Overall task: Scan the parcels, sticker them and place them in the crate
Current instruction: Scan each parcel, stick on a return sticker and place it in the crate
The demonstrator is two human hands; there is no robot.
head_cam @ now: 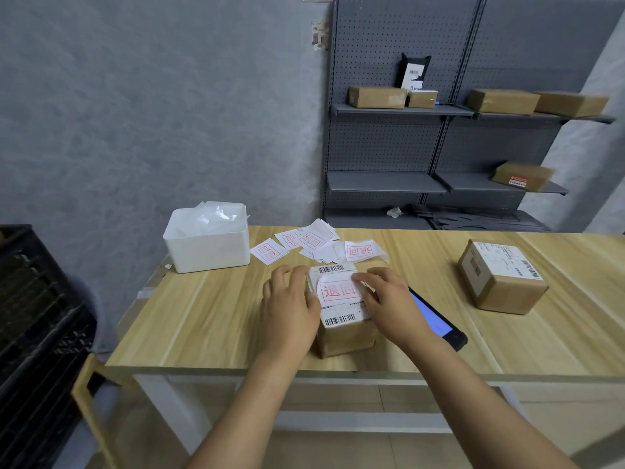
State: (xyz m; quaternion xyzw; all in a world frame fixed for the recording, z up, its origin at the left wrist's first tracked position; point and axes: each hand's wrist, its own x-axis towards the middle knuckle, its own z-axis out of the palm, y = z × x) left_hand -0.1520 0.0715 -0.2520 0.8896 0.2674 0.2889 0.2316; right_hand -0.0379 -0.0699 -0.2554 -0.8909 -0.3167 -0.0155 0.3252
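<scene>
Parcel (341,313): worktop (209,319), near edge, directly ahead between both hands. Sticker (338,290): on parcel top, over label. Left hand (287,309): flat against parcel's left side, steadying. Right hand (389,302): fingers straight, pressing sticker's right edge. Crate (37,316): far left, off worktop; left hand nearer.

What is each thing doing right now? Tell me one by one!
Left hand: steadying the near parcel's left side.
Right hand: fingers flat, pressing the sticker down.
Near parcel: closed, on the table.
Sticker: on the parcel's top.
Far parcel: closed, labelled, untouched.
Scanner: lying flat, screen lit.
White bin: open, holding crumpled backing paper.
Loose stickers: scattered on the table.
</scene>
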